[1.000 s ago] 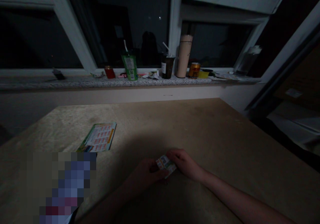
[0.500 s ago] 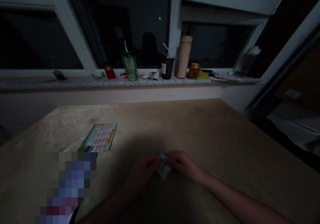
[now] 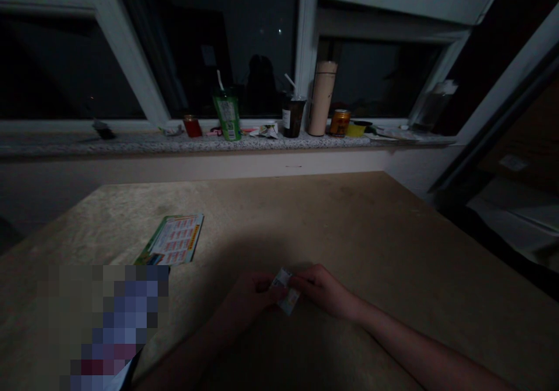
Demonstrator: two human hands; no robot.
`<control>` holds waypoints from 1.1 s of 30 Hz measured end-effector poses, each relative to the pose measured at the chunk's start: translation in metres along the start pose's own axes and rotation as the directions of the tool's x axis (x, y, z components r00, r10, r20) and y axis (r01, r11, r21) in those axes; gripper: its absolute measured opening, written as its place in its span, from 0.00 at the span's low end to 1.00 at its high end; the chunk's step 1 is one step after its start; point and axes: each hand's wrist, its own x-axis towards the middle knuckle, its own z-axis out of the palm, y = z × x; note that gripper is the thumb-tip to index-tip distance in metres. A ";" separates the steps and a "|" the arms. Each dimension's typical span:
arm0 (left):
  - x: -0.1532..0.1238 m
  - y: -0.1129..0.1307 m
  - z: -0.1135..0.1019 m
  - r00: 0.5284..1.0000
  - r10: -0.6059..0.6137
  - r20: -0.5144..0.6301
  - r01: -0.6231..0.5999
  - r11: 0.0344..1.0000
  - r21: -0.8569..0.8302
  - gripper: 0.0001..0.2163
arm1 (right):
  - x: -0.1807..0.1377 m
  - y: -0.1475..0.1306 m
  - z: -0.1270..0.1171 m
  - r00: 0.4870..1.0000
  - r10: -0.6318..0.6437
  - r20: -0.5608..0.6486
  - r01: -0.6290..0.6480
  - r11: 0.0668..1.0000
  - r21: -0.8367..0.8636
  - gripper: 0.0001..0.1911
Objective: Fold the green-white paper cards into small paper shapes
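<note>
Left hand (image 3: 250, 299) and right hand (image 3: 326, 291) pinch one small flat item (image 3: 289, 303); two straw cups (image 3: 227, 117) stand on one sill (image 3: 144, 142).

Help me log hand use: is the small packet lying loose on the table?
No, the left hand and right hand hold the small packet between them.

A packet (image 3: 289, 303) is between left hand (image 3: 251, 298) and right hand (image 3: 327, 293). A card (image 3: 175, 239) lies left of both on the table (image 3: 353, 222); behind is the windowsill (image 3: 144, 145).
</note>
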 end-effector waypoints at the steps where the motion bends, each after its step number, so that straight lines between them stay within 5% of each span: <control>1: 0.000 0.000 0.000 1.000 0.000 -0.003 0.000 1.000 -0.005 0.16 | 0.000 0.000 0.000 1.000 0.002 -0.006 -0.002 1.000 0.000 0.26; 18: 0.002 -0.004 -0.009 0.994 -0.005 0.106 0.016 0.995 -0.099 0.22 | 0.002 0.001 -0.002 0.999 -0.019 -0.044 0.018 0.999 -0.028 0.27; 23: 0.004 -0.005 -0.014 0.995 0.010 0.099 -0.017 0.997 0.072 0.20 | 0.000 0.007 0.001 0.996 -0.066 -0.066 0.052 0.979 -0.197 0.25; 29: -0.002 0.004 -0.018 0.997 0.077 0.033 -0.083 0.932 0.353 0.15 | -0.001 0.011 0.001 0.962 -0.267 -0.047 0.179 0.756 -0.630 0.16; 31: -0.006 0.009 -0.014 0.994 0.109 -0.020 -0.084 0.864 0.497 0.15 | 0.000 0.010 0.000 0.959 -0.278 -0.056 0.153 0.673 -0.724 0.11; 33: -0.010 0.010 -0.005 0.982 0.174 -0.078 -0.066 0.695 0.716 0.12 | 0.000 0.008 0.001 0.956 -0.285 -0.068 0.123 0.600 -0.790 0.08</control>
